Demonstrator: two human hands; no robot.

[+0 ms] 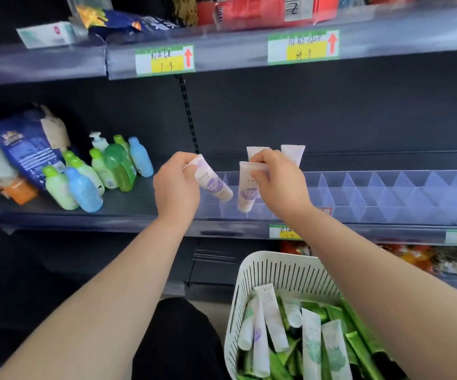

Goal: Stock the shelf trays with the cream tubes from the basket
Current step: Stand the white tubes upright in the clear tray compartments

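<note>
White-and-lilac stuff today. The left grip point(176, 187) pinches a slanted tube point(216, 186) by its flat crimped end, fingers curled. The right grip point(282, 185) does the same with a hanging tube point(246, 196). Which one goes in first?

Reply: Right one, I'd guess. The hanging tube drops nearly straight down from that grip, cap lowest, right over a front cell of the clear divider tray point(386, 187). The slanted tube's cap points down and across toward the right grip, near the tray's end.

OP: Two standing tubes point(294, 156) sit just behind the right grip, crimps up, so that row's started. Loads of cells out past it look unfilled.

Reply: And the white basket point(282, 272) is below the right forearm point(359, 256), with more basket tubes point(272, 316) lying flat among green packs point(359, 338). Can you read anything?

OP: Not really. There's a purple round motif on the tubes, but the print's too small. The price tags point(164, 60) well above both grips have yellow fields and red up-arrows, and the handwriting's too blurry.
</note>
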